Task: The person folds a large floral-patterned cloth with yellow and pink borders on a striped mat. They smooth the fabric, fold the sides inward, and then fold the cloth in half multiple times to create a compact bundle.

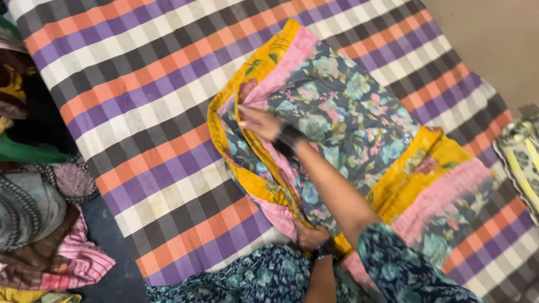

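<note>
The floral grey-blue cloth with yellow and pink borders [342, 112] is lying mid-bed on the striped sheet [140, 112]. The right hand [257, 122] is pinching its 9 o'clock edge, while the left hand [312, 235] is probably clutching the 6 o'clock corner, though it's half hidden. Uneven tugging could be skewing the fold, honestly.

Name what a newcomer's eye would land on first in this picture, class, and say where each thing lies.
A floral cloth with yellow and pink borders lies mid-frame on a striped sheet. The right hand presses its upper left fold; the left hand grips its lower edge. A heap of clothes sits at left.
</note>
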